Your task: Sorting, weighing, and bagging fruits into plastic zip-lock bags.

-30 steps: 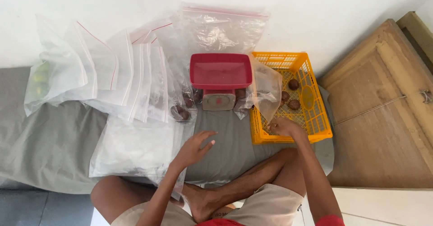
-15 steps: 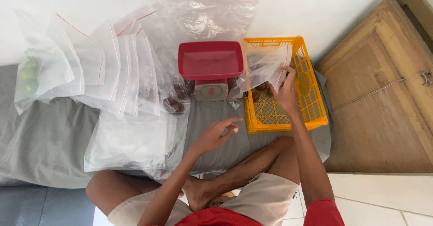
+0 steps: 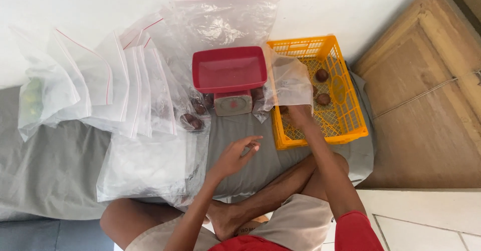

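- The right hand [image 3: 299, 114] has come down from the crate's [image 3: 350, 131] upper edge to its near part, and it grips a clear bag [image 3: 290, 83] that now stands over the crate.
- The left hand [image 3: 235, 156] has lifted a little; it is open and holds nothing, over the grey sheet [image 3: 50, 161].
- Brown fruits [image 3: 322, 74] lie in the crate beside the bag, so filling seems close.
- The red scale [image 3: 229, 75] is empty.

Glossy clear plastic bags [image 3: 125, 80], a shiny red plastic scale [image 3: 229, 75], a yellow plastic lattice basket [image 3: 345, 131], a matt grey cloth [image 3: 50, 166], rough wood board [image 3: 431, 105] at three o'clock.
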